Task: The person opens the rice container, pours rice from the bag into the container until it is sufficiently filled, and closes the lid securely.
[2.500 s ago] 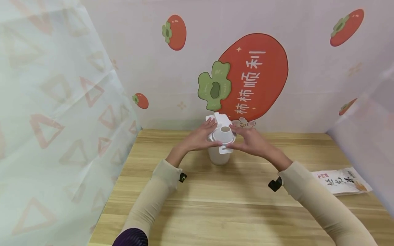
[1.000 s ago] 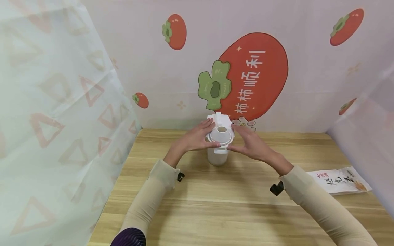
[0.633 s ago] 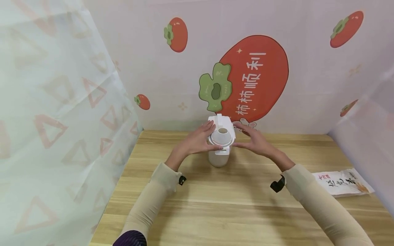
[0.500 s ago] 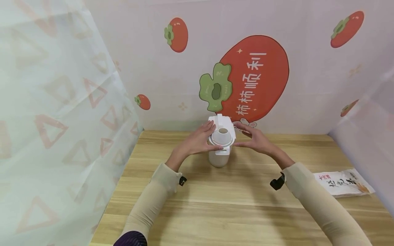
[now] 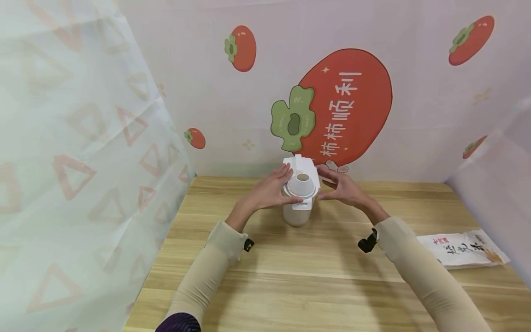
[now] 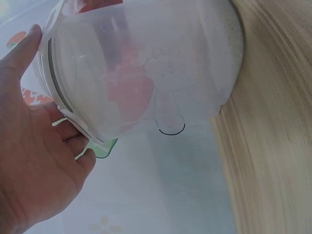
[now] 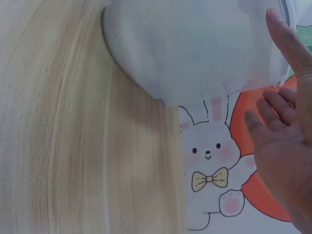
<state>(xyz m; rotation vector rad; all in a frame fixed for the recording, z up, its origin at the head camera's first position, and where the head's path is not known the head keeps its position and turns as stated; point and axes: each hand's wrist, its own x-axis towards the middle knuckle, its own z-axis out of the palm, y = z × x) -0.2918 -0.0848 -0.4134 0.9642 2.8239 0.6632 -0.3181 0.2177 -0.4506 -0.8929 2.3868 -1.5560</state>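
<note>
A translucent white plastic storage container (image 5: 296, 218) stands upright on the table near the back wall. On top is a white lid (image 5: 306, 164) with a round, cup-like cap (image 5: 300, 188) at its front. My left hand (image 5: 266, 190) holds the lid by its left side, thumb at the front and fingers behind. In the left wrist view, those fingers curl at the rim of the container (image 6: 180, 58), and a pale, grainy layer shows at its bottom. To the right of the lid is my right hand (image 5: 345, 190), thumb and fingers spread and loosely bent, holding nothing.
A white printed packet (image 5: 464, 250) lies at the right of the wooden table (image 5: 298, 290). Cloth walls with persimmon prints stand behind, and others rise at the left and right. A printed rabbit (image 7: 208, 158) appears behind the container in the right wrist view.
My right hand has come off the lid and moved slightly right, its fingers loosened. The container has turned a little and stays upright. My left hand keeps its place at the lid.
</note>
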